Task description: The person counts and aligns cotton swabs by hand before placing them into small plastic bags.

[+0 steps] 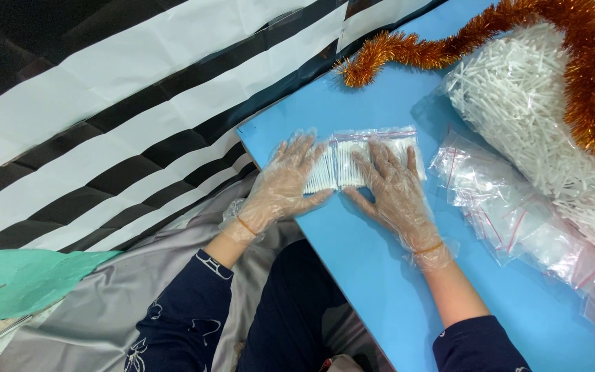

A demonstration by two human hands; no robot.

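Note:
A clear zip bag [352, 162] filled with white cotton swabs lies flat near the corner of the blue table [380, 275]. My left hand [280, 186], in a thin clear plastic glove, rests flat with fingers spread on the bag's left end. My right hand [397, 189], gloved the same way, presses flat on the bag's right part, with the thumb pointing left along its near edge. Both hands lie on top of the bag rather than closing around it.
A heap of empty clear zip bags [511, 213] with red seal strips lies to the right. Behind it is a big pile of loose white swabs [525, 96], with orange tinsel [587, 83] draped over it. Black-and-white striped sheeting [139, 117] lies left of the table.

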